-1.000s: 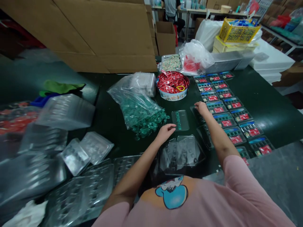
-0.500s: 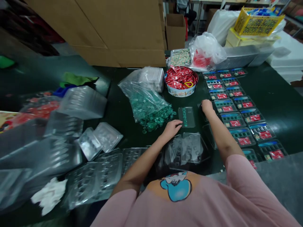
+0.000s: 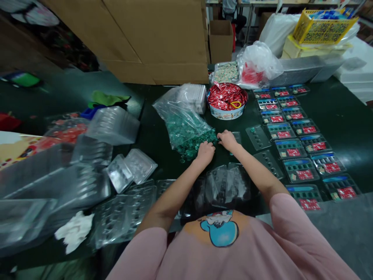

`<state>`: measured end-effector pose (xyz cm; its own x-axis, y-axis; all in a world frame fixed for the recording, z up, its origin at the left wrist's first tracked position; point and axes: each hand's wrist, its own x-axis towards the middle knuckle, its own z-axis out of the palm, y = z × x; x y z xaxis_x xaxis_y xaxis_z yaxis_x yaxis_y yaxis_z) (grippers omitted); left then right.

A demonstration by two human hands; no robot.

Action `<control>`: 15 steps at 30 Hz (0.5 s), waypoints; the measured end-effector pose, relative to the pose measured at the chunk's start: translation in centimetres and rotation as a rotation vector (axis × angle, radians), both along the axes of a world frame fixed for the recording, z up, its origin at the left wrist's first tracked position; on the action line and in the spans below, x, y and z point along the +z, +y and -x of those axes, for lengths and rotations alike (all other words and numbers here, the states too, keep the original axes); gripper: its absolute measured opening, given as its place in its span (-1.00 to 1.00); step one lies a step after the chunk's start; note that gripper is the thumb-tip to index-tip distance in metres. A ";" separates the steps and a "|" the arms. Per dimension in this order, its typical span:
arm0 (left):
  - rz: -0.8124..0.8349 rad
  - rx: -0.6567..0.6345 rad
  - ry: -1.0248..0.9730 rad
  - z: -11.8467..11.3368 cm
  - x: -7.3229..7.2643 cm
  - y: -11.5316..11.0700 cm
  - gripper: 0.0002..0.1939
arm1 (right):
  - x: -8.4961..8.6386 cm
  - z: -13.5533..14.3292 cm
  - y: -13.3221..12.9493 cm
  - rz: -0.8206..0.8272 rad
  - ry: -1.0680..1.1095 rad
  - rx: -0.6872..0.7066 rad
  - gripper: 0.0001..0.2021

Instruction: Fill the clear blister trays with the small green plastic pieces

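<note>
A loose heap of small translucent green pieces (image 3: 190, 149) spills from the mouth of a clear plastic bag (image 3: 175, 109). My left hand (image 3: 205, 152) rests at the heap's near right edge, fingers curled in. Beside it, my right hand (image 3: 227, 140) has its fingertips pinched at the heap's right end. Whatever lies between the fingertips of either hand is too small to make out. Partly hidden behind my right wrist is a small clear tray (image 3: 237, 137). Further right, a clear moulded tray (image 3: 258, 138) has a green piece at its upper left corner; another tray (image 3: 269, 163) lies nearer me.
Filled trays with red packets (image 3: 304, 174) stand in two columns at right. A round tin (image 3: 227, 112) of red packets is behind my hands. Clear lids (image 3: 227, 184) lie before me; stacked clear trays (image 3: 113, 124) crowd the left. A cardboard box (image 3: 163, 42) rises at the back.
My right hand has moved left from the tray on the right to the green heap, uncovering that tray. My left hand has shifted from the small tray to the heap.
</note>
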<state>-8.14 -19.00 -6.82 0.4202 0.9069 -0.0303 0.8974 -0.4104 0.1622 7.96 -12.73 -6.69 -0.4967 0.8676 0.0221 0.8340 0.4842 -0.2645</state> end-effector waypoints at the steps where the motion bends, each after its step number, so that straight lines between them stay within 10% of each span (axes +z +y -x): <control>1: 0.000 -0.003 -0.014 0.1 0.0 -0.1 -0.83 | -0.2 0.7 -0.1 0.002 -0.012 -0.013 -0.83; 9: -0.077 0.186 -0.617 0.8 -0.5 0.4 -0.79 | -1.3 -0.7 -0.8 0.113 0.402 -0.205 -0.70; 15: 0.310 0.457 -1.378 -1.3 0.0 0.9 -0.69 | -0.2 -0.9 -3.0 0.213 0.970 -0.170 -0.72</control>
